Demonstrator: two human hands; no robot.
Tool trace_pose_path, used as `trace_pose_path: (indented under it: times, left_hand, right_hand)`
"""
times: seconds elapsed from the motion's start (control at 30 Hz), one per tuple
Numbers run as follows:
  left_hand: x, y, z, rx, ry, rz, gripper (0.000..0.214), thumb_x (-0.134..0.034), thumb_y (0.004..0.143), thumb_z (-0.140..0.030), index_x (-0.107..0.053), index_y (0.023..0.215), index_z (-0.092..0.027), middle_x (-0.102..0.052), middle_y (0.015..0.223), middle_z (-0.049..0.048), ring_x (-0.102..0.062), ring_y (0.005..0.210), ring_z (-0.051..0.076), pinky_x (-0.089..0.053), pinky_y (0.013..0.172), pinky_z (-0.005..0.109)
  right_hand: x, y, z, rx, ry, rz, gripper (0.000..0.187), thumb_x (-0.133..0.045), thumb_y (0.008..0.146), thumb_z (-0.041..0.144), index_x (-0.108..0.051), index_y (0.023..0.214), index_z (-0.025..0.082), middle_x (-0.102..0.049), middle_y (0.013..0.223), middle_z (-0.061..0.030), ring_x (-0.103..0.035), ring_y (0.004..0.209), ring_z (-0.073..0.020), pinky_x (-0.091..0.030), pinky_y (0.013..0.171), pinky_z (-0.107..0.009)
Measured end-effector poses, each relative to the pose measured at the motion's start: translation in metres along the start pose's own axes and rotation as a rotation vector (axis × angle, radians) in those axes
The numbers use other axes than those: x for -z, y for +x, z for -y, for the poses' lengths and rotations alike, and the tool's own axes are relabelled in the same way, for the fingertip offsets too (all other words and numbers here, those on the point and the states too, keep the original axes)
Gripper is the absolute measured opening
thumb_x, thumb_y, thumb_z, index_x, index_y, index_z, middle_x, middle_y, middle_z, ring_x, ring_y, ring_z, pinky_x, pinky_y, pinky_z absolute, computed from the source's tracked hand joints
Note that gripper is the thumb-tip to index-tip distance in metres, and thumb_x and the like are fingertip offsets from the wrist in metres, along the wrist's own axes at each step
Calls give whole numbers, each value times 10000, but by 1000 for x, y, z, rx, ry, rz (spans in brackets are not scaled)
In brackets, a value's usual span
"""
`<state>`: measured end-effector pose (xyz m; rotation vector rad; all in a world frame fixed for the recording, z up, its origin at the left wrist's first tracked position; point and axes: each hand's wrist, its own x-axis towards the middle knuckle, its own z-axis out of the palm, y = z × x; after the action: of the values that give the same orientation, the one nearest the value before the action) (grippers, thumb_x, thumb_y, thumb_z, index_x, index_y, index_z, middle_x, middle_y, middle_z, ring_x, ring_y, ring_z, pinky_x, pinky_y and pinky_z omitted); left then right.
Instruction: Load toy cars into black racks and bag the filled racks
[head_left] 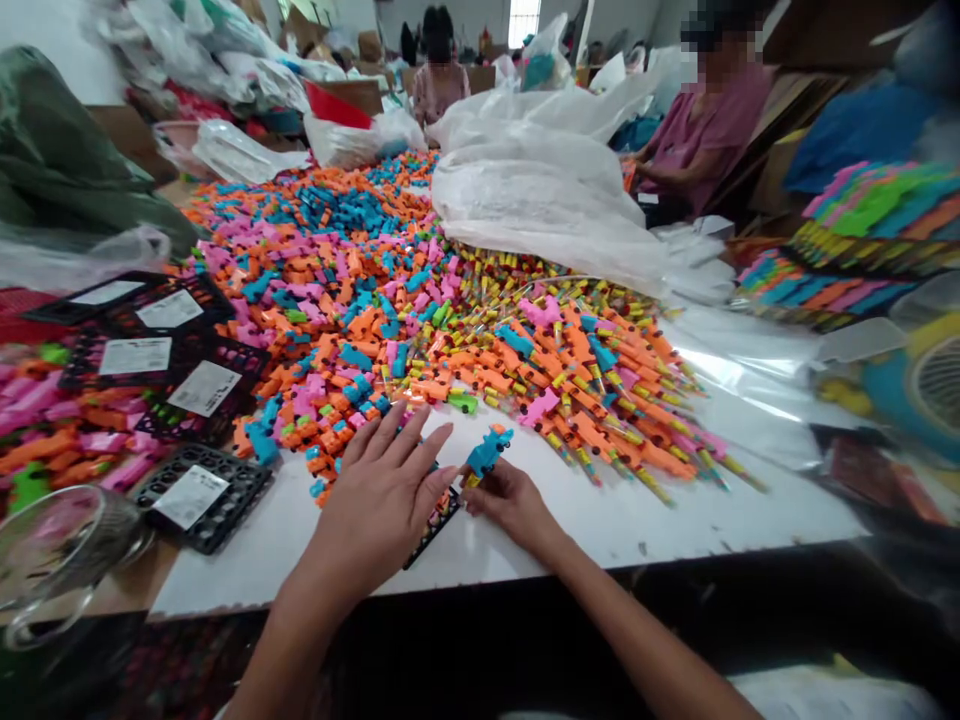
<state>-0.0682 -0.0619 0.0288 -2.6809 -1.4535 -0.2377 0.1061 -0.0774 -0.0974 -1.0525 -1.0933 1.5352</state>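
We saw a blue car-shaped plastic toy (487,452) over the white tabletop (517,565), its yellowish lower end pinched between thumb and fingers of the right hand (516,507). Just beside it, the left hand (386,475), fingers spread, partly hid a black plastic tray (433,532); beyond, we saw heaped orange, pink and blue plastic toys (330,300).

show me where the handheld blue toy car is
In the head view, the blue toy car is just right of centre, held in the right hand over the white tabletop, beside the left hand.
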Motion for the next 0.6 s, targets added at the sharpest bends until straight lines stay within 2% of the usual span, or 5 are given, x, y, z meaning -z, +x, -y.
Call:
trace_pose_path:
  times: [0.13,0.3,0.43,0.5,0.6]
  left_hand:
    - [0,-1,0,-5,-14,-7,477,-339,935,-474,-440,1367,-297,-420,1475,30,-312,1404,276,-317,1115,497]
    - [0,-2,-1,5,-42,0,479,-336,939,-468,-422,1378,-297,-412,1479,27,-305,1408,274,-311,1119,501]
    - [1,-1,-1,4,-63,1,487,-353,934,-469,-417,1382,-289,-404,1484,29,-293,1413,278,-305,1124,500]
    - [1,0,-2,-3,-75,0,490,-369,928,-472,-427,1377,-282,-411,1480,39,-306,1406,287,-313,1119,507]
    - [2,2,-3,6,-95,-7,469,-391,924,-463,-458,1354,-287,-445,1458,44,-338,1389,289,-313,1117,516]
  right_hand:
    - [-1,9,-7,12,25,99,330,-780,657,431,-639,837,192,-603,635,30,-543,543,-119,-471,553,-257]
    - [7,12,-8,127,-261,149,254,-717,746,436,-656,776,191,-580,626,24,-518,533,-114,-447,530,-233]
    - [6,14,1,342,-605,244,100,-588,859,247,-657,808,197,-608,809,-14,-573,744,-143,-468,694,-241]
    - [5,18,6,362,-682,301,113,-555,856,163,-655,815,195,-593,815,-10,-565,745,-134,-461,700,-230]
    - [3,19,10,321,-690,347,107,-575,834,149,-658,784,194,-588,768,7,-552,686,-122,-456,645,-210]
